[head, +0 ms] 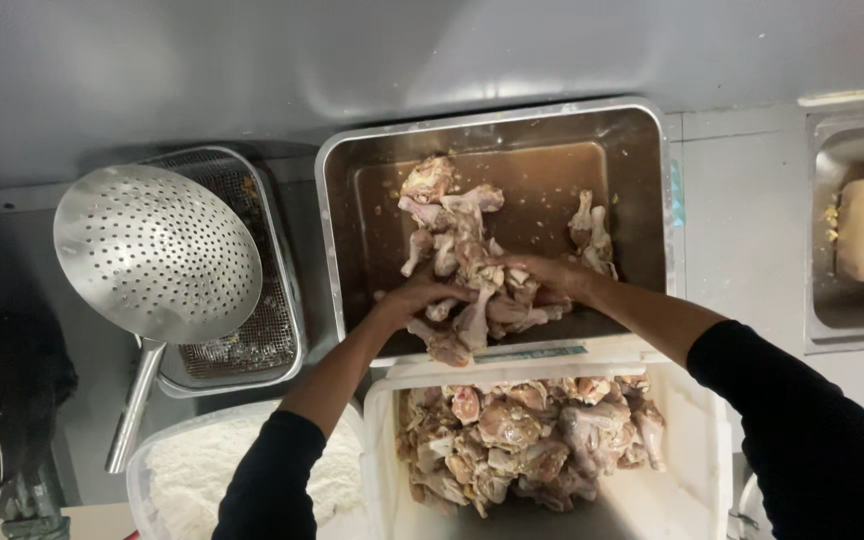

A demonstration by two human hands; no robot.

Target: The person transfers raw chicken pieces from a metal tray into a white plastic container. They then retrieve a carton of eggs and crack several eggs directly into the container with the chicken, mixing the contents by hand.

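Both hands, left hand (414, 297) and right hand (550, 275), clasp a heap of raw chicken pieces (477, 300) in the steel tray (642, 150). The meat is likely wet, soft and slippery; scoop from beneath.

raw chicken pieces (472, 290), heaped in steel pan (642, 200)

Grey steel wall (202, 60) behind, grey counter (742, 220), recessed steel well (822, 300) at right, dim light.

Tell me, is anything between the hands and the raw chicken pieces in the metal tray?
Nothing visible. The left hand and right hand already rest directly on the chicken pieces piled in the metal tray, one on each side of the pile.
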